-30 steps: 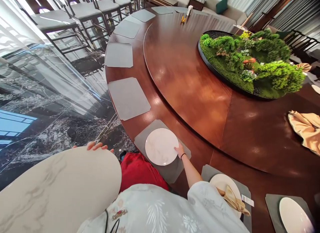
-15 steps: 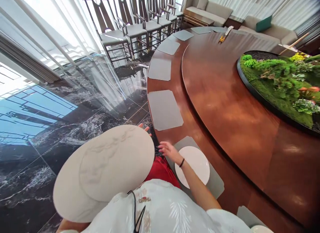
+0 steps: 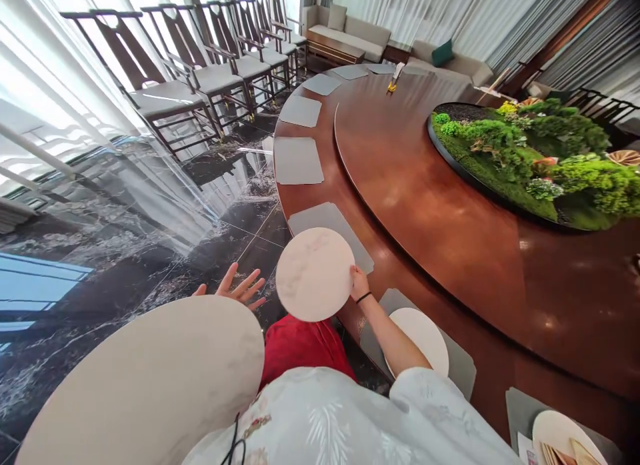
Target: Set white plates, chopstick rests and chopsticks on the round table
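Observation:
My right hand (image 3: 359, 283) grips the right rim of a round pale plate (image 3: 314, 273) with faint grey marbling. The plate is held up in front of me, partly covering a grey placemat (image 3: 345, 224) on the table. My left hand (image 3: 240, 286) has its fingers spread, showing beyond the far rim of a large pale marbled disc (image 3: 150, 378). That disc lies over my left palm and forearm, hiding them. Below my right forearm, another white plate (image 3: 425, 332) rests on its own placemat (image 3: 463, 365).
The big round wooden table (image 3: 410, 185) curves away on my right, with a moss and plant centrepiece (image 3: 520, 158). More placemats (image 3: 300, 160) follow its edge. A plate with folded items (image 3: 565, 432) is at lower right. Chairs (image 3: 165, 98) stand along the curtains; dark glossy floor (image 3: 200, 245) lies left.
My right hand, empty before, now holds the smaller plate that lay on the large disc. My left hand shows more of its spread fingers. The view has moved, with the table shifted leftward.

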The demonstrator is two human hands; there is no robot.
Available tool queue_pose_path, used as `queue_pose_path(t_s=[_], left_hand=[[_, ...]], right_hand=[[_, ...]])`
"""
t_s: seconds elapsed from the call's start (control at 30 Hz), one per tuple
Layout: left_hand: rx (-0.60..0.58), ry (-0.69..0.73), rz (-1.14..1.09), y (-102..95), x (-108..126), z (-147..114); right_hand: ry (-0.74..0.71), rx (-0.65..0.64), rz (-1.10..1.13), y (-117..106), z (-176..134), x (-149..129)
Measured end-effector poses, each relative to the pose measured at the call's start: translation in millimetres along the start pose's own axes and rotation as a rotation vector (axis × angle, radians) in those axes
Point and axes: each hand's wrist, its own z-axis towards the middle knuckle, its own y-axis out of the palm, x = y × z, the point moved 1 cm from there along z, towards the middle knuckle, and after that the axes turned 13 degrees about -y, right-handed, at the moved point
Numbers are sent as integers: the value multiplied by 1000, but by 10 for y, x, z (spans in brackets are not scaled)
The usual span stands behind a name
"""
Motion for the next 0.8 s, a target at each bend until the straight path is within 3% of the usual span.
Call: queue_pose_path(t_s=[0.1, 0.2, 0.27, 0.37, 0.53, 0.67, 0.8], left_hand=[[-87, -41, -56, -140, 288, 303], [-139, -66, -127, -310, 647, 595], [-115, -51, -165, -395, 896, 773], [21, -7, -171, -424, 1252, 1011], [302, -36, -81, -190, 1705, 1427], [490, -67, -35, 45, 1862, 1791], [533, -97, 1, 125, 1919, 2134]], right_hand=[[-71, 30, -243, -221, 744, 16], [-81, 17, -340, -296, 1416, 68], [-73, -28, -409, -271, 1810, 125], [-42, -116, -499, -180, 2284, 224], [22, -260, -596, -62, 2741, 349], [61, -344, -653, -43, 2899, 408], [66, -378, -696, -5, 2963, 414]])
